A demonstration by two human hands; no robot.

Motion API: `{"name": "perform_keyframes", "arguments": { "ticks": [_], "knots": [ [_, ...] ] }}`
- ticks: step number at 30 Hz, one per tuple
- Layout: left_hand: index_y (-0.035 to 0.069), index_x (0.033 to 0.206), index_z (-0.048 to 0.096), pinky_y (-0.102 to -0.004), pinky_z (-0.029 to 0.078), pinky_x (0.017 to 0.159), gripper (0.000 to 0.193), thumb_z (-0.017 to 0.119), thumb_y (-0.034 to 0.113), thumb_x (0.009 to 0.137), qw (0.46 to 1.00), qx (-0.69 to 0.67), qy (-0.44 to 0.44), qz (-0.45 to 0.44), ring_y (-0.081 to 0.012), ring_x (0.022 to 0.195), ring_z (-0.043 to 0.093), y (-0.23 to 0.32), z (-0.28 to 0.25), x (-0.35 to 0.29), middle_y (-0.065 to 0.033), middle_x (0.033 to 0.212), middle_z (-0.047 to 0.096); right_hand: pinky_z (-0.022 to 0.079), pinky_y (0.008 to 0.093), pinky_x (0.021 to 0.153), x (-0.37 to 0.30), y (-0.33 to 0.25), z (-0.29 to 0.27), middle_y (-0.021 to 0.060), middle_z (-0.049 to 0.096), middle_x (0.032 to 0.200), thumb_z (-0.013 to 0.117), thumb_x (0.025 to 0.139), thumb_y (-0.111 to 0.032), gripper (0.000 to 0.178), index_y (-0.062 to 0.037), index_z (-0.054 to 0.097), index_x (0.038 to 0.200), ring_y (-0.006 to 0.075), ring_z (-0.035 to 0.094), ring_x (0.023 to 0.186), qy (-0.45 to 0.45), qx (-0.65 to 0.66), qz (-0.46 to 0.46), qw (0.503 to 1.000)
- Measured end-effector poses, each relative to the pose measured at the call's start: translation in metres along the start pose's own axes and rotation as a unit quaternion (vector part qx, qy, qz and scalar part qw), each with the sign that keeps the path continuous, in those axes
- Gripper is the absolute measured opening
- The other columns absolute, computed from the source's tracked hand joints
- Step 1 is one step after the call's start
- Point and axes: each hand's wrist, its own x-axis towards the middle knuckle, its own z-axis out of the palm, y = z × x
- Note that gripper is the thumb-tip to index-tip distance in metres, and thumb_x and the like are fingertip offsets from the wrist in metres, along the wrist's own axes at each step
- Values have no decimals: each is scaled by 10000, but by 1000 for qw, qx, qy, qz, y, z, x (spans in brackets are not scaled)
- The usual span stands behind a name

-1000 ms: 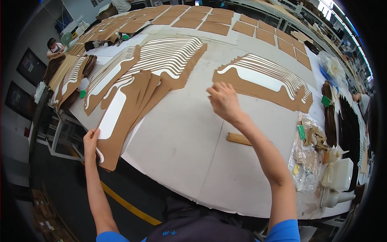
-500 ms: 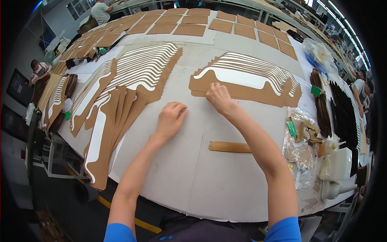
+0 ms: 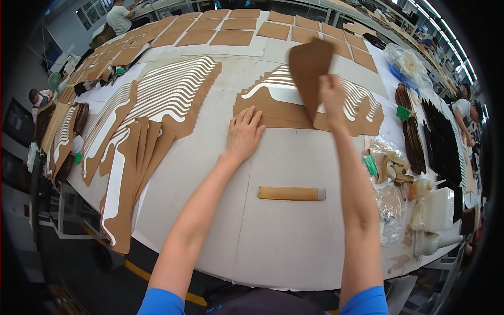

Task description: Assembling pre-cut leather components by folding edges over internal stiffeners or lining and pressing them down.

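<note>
Ahead of me lies a fanned row of brown, curved-edge cut pieces (image 3: 278,114) with white strips along their wavy edges. My left hand (image 3: 244,135) rests with its fingers stretched out on the near left edge of this row. To the right, my right hand (image 3: 332,102) is closed on a brown piece (image 3: 310,65), blurred by motion, raised and tilted above the row. Which edge the fingers grip is partly hidden. A flat tan strip (image 3: 291,193) with a greyish right end lies nearer me on the table (image 3: 210,210).
More fanned pieces with white strips (image 3: 173,89) cover the left side, some over the table edge. Brown rectangles (image 3: 231,38) lie along the far side. At right are dark bundles (image 3: 409,128), plastic bags (image 3: 391,210) and a white jug (image 3: 440,210). Other people work farther off.
My right hand has lifted a brown piece off the row and moved right. My left hand has moved forward and right onto the row's near edge, fingers straightened. The view has shifted slightly.
</note>
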Motion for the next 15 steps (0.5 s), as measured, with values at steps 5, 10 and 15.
{"name": "perform_keyframes", "arguments": {
  "ticks": [5,10,15],
  "knots": [
    [62,1430,616,-481,348,1178,447,628,278,1039,999,26,-13,-42,-321,1460,451,-19,-15,-12,-157,1541,546,617,283,734,78,-55,-206,69,737,1125,663,1045,-188,243,-9,743,1189,138,698,854,118,239,30,964],
    [58,1379,649,-463,399,1138,410,636,281,1035,997,60,33,27,-329,1408,504,1,-15,-9,-163,1469,605,586,323,753,40,-155,-326,114,712,1209,592,1072,-90,279,56,703,1281,202,711,929,27,256,-131,958],
    [36,1311,674,-365,584,818,548,544,517,1082,746,-556,-274,-242,-219,1077,718,55,-99,-59,-110,1209,753,555,320,646,-122,-210,-278,118,708,994,695,990,-49,328,74,629,1287,196,716,784,-64,197,-135,969]
  ]
}}
